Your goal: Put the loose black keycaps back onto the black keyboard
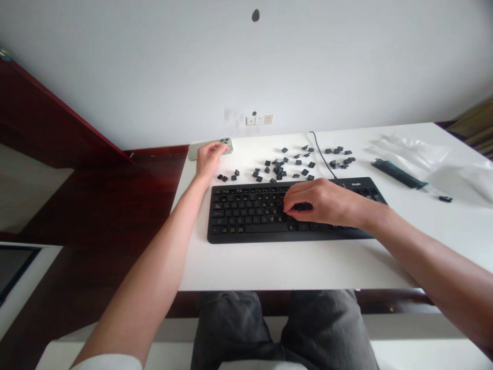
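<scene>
A black keyboard (254,234) lies on the white table, with several of its key positions bare of caps. Over its middle right part is my right hand (319,200), its thumb and fingers pinched together right at the keys. Whatever sits between those fingertips is too hidden to make out. My left hand (210,156) is raised beyond the keyboard's left end, in front of a phone (229,145). Its fingers are closed in a pinch, and I cannot see what they hold, if anything. Loose black keycaps (278,169) are scattered behind the keyboard, several of them in a small heap.
A dark cable (321,154) runs back from the keyboard among the keycaps. To the right lie a dark narrow pouch (400,173), a small black piece (446,199) and crumpled clear plastic (408,149). Wall sockets (259,120) sit behind the table.
</scene>
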Available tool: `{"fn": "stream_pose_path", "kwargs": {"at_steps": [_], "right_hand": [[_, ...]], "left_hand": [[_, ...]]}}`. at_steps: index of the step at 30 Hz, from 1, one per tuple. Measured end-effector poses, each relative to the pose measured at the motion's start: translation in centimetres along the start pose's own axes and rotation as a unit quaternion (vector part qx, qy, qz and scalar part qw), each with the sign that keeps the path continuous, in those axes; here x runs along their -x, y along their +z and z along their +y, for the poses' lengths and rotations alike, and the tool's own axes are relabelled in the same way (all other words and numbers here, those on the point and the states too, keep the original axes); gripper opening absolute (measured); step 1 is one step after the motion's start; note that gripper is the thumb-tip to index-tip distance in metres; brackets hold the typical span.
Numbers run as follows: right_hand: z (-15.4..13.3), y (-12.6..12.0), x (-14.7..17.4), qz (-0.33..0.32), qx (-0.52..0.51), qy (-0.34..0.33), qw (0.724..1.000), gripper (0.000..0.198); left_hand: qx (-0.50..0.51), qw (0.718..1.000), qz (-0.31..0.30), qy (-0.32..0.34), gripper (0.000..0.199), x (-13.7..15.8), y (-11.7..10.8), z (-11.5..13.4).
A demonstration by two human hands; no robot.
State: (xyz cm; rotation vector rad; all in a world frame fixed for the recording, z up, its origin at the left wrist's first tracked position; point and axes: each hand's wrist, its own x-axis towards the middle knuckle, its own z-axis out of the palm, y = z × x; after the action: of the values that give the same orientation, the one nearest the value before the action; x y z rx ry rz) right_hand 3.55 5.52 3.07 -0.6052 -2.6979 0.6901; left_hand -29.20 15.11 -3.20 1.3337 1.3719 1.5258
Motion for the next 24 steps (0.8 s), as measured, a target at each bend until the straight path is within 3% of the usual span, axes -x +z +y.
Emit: {"fn": "stream_pose_path", "kwargs": {"at_steps": [13, 24], "right_hand": [[0.0, 0.2, 0.0, 0.006, 0.006, -0.003, 1.000, 0.019], [-0.8, 0.4, 0.1, 0.005, 0.056, 0.008, 0.998, 0.019]], "left_hand": [[-0.073, 0.997, 0.021, -0.002, 0.022, 0.7, 0.5, 1.8], [-0.082, 0.996, 0.014, 0.016, 0.021, 0.6, 0.6, 1.5]]}}
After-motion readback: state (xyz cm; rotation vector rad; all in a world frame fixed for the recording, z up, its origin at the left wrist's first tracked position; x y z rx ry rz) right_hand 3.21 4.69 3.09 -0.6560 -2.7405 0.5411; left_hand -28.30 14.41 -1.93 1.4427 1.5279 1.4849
